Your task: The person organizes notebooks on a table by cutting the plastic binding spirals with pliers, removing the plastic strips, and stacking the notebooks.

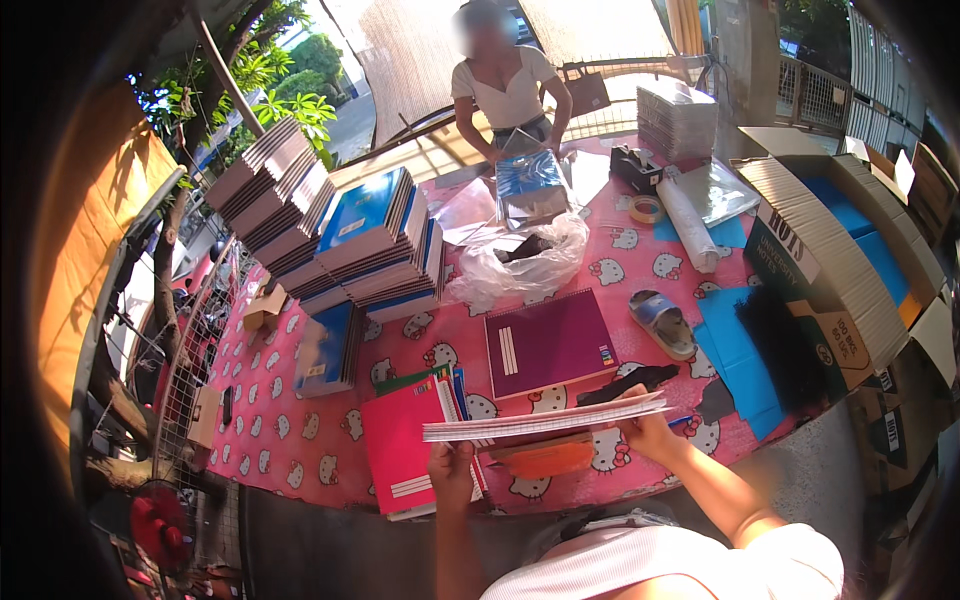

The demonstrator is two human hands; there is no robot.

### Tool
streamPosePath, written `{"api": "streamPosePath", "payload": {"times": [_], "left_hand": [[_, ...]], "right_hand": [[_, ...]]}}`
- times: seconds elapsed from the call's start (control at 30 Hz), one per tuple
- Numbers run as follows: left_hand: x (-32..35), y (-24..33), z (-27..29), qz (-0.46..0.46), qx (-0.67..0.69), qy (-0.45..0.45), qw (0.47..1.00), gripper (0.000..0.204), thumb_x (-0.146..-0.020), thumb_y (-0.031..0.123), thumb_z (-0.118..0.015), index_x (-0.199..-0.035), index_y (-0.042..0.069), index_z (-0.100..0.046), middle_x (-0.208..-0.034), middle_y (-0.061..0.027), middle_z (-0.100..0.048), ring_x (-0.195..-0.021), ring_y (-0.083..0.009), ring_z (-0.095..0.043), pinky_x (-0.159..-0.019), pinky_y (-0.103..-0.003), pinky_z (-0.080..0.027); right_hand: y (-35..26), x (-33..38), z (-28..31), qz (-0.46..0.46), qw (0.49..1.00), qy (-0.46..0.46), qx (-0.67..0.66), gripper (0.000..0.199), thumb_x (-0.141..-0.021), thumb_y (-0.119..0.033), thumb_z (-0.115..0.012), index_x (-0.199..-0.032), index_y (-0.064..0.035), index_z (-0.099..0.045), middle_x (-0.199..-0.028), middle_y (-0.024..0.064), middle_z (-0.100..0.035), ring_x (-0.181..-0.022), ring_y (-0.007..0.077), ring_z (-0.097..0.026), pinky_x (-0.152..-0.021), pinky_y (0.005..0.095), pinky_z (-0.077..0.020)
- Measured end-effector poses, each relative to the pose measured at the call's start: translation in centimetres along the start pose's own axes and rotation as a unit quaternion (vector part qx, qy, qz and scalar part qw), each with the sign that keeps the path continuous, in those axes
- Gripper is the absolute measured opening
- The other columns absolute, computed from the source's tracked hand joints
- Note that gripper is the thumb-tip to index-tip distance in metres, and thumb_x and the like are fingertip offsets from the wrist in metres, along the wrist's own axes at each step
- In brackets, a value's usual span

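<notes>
Between my two hands is a notebook [545, 422], tilted so that mostly its long edge shows. My left hand [452, 472] grips it near the left end, and my right hand [648, 430] grips the right end. Just beyond it lies a purple spiral notebook [552, 345], flat on the table with its cover up. To the left, close to my left hand, red notebooks [395, 440] lie in a pile, with green and blue covers showing behind. An orange flat item [545, 456] rests on the tablecloth beneath the held notebook.
Tall notebook stacks [385, 235] stand at the left on the pink tablecloth [330, 430]. A slipper [662, 322], blue sheets [735, 370] and a black bristly bundle [780, 340] lie right. Across the table a person [500, 90] handles a blue package [535, 180]. Open cartons [830, 290] flank the right edge.
</notes>
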State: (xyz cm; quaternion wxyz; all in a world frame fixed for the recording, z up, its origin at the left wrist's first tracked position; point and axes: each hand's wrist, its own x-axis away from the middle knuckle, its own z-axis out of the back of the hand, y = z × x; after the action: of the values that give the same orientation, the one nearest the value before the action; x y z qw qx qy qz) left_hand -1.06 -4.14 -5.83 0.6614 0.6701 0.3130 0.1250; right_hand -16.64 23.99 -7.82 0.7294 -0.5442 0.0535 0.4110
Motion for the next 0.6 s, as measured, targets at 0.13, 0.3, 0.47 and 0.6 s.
{"api": "streamPosePath", "payload": {"times": [0.13, 0.3, 0.47, 0.6], "left_hand": [[0.5, -0.2, -2.1, -0.006, -0.002, 0.01, 1.0, 0.03, -0.088, 0.014, -0.068, -0.111, 0.004, -0.05, -0.101, -0.0047, -0.061, -0.092, -0.0127, -0.058, -0.082, -0.029, -0.047], [0.9, -5.1, -2.1, 0.076, 0.089, 0.058, 0.991, 0.041, -0.082, 0.004, -0.072, -0.114, 0.007, -0.047, -0.11, -0.0054, -0.058, -0.099, -0.0148, -0.057, -0.086, -0.031, -0.047], [-1.5, -5.6, 0.0, 0.156, -0.037, -0.027, 0.987, 0.089, -0.071, 0.013, -0.083, -0.141, 0.006, -0.028, -0.129, -0.0116, -0.049, -0.118, -0.0191, -0.047, -0.097, -0.034, -0.041], [-0.6, 2.1, -6.3, -0.133, -0.254, 0.118, 0.951, 0.104, -0.07, 0.031, -0.083, -0.148, 0.009, -0.018, -0.145, -0.0179, -0.036, -0.135, -0.0268, -0.034, -0.106, -0.047, -0.03]], "right_hand": [[2.2, 2.3, -1.0, -0.207, 0.969, -0.054, -0.122, 0.044, -0.081, 0.007, -0.063, -0.121, -0.0054, -0.05, -0.094, 0.0104, -0.064, -0.092, 0.0265, -0.06, -0.079, 0.0351, -0.0497], [2.5, 2.9, -1.5, -0.203, 0.962, -0.064, -0.171, 0.05, -0.075, 0.004, -0.073, -0.117, -0.0039, -0.048, -0.108, 0.0086, -0.06, -0.101, 0.0166, -0.057, -0.086, 0.0319, -0.0472], [1.1, 5.3, -3.3, -0.183, 0.98, -0.034, -0.075, 0.045, -0.082, 0.0, -0.069, -0.115, -0.0049, -0.039, -0.105, 0.018, -0.064, -0.099, 0.0284, -0.064, -0.082, 0.0363, -0.0498], [-0.4, 5.4, -3.0, -0.152, 0.982, 0.011, -0.109, 0.041, -0.084, 0.004, -0.064, -0.116, -0.0019, -0.039, -0.111, 0.0188, -0.062, -0.104, 0.0281, -0.063, -0.084, 0.0368, -0.0502]]}}
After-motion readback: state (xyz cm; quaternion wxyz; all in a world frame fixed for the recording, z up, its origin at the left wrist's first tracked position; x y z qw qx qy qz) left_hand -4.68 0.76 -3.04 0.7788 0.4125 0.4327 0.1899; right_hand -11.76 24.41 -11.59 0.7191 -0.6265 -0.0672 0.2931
